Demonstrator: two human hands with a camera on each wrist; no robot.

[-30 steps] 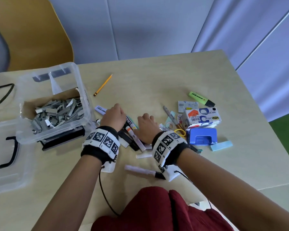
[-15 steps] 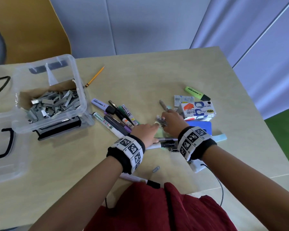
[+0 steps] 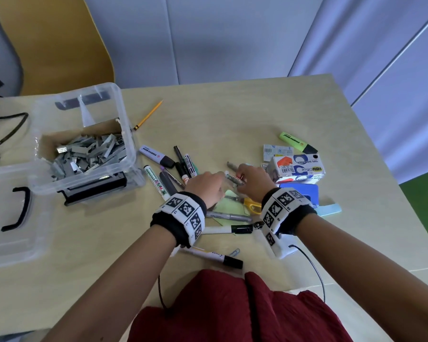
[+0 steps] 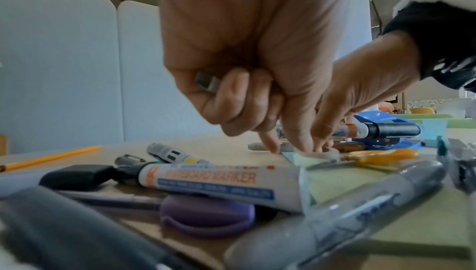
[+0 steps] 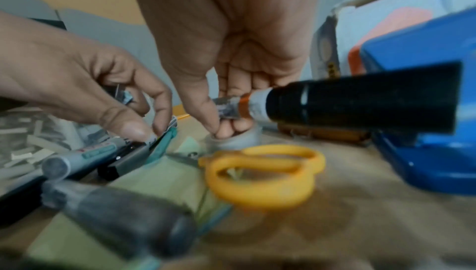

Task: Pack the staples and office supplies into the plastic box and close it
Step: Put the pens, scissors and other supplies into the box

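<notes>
The clear plastic box (image 3: 125,114) stands open at the left with a cardboard tray of loose staples (image 3: 89,154) inside. My left hand (image 3: 203,187) is curled round a small grey strip of staples (image 4: 206,82), its index finger pointing down at the table. My right hand (image 3: 251,178) grips a marker with a black cap and an orange band (image 5: 360,101), and its fingertips (image 5: 226,129) rest in a small tape roll (image 4: 319,153). Both hands hover over the pile in the middle, nearly touching. Markers and pens (image 3: 168,169) lie between the hands and the box.
The box lid (image 3: 10,230) lies at the far left. Yellow scissors (image 3: 251,204), a blue hole punch (image 3: 299,191), a tape dispenser carton (image 3: 298,169), a green highlighter (image 3: 298,141) and blue sticky notes (image 3: 329,209) lie at the right. A pencil (image 3: 148,114) sits behind; cables (image 3: 8,129) trail left.
Both hands have moved right, from the markers beside the box to the pile by the tape carton. The right hand now holds a marker.
</notes>
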